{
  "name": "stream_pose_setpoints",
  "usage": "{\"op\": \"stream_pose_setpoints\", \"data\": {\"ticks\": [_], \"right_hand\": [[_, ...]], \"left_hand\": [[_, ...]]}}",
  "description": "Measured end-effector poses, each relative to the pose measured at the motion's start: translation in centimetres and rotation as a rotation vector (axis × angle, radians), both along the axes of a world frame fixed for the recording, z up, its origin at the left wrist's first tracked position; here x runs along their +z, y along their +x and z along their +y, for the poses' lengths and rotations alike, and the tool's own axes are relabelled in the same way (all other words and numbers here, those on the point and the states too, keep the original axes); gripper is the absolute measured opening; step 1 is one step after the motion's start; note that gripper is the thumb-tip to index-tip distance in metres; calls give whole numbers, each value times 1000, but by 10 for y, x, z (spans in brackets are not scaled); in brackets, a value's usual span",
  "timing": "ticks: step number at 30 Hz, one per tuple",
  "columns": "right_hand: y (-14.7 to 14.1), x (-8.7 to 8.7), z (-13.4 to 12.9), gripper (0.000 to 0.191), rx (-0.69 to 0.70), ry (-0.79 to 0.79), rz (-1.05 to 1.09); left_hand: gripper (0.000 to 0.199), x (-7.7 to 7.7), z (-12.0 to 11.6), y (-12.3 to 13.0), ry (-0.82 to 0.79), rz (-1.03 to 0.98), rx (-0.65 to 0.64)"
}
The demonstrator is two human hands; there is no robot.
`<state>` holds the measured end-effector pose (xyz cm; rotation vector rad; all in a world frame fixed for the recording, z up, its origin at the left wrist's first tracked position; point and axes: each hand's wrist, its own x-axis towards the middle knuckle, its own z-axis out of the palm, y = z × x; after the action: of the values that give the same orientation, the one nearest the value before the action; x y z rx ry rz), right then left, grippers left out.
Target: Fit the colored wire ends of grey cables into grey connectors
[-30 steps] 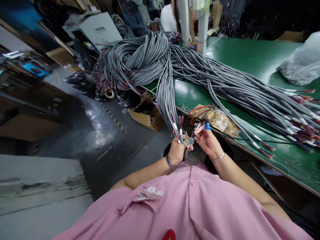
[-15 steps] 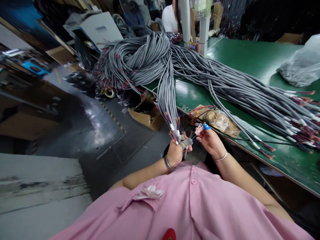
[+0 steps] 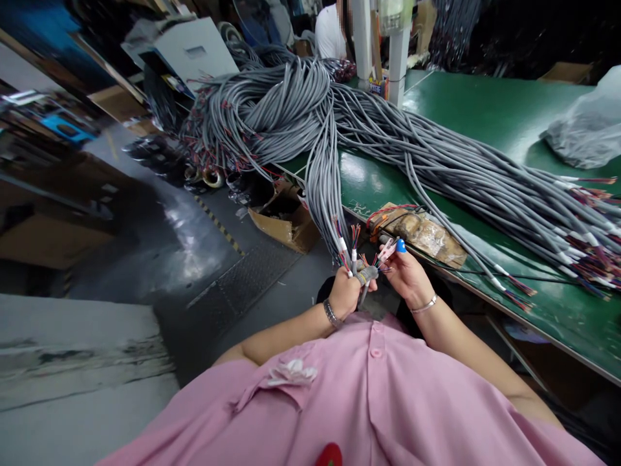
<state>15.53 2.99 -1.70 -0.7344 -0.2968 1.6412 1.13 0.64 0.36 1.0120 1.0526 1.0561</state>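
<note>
My left hand [image 3: 343, 292] is closed around the ends of several grey cables [image 3: 324, 188], whose stripped ends with thin coloured wires [image 3: 356, 241] stick up above the fist. A grey wrap covers one of its digits, at the cable ends. My right hand [image 3: 408, 279] is just to the right, thumb and fingers pinched on a small pale pink piece [image 3: 387, 251] whose kind I cannot make out. Something blue [image 3: 400, 246] is at the thumb tip. The pink piece is close to the fanned wires in front of my left hand; whether it touches them is unclear.
A green table [image 3: 485, 103] bears a long bundle of grey cables [image 3: 451, 162] and a coiled heap [image 3: 272, 110]. A taped cardboard piece [image 3: 427, 236] lies at the near edge. An open carton [image 3: 286, 223] stands below. A person in white [image 3: 330, 32] is behind.
My left hand and the cable ends have shifted slightly right, nearer my right hand. The pink piece is now closer to the fanned wires.
</note>
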Motion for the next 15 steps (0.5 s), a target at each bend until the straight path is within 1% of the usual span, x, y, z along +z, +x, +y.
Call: {"op": "stream_pose_setpoints", "data": {"ticks": [5, 10, 12, 15], "right_hand": [[0, -1, -3, 30, 28, 38, 29], [3, 3, -6, 44, 151, 32, 77], [5, 4, -6, 44, 170, 23, 64], [7, 6, -5, 35, 136, 39, 1]], "left_hand": [[27, 1, 0, 1, -8, 10, -6], [25, 6, -3, -1, -5, -37, 5], [26, 7, -5, -3, 14, -42, 13], [27, 8, -8, -7, 57, -43, 36]]}}
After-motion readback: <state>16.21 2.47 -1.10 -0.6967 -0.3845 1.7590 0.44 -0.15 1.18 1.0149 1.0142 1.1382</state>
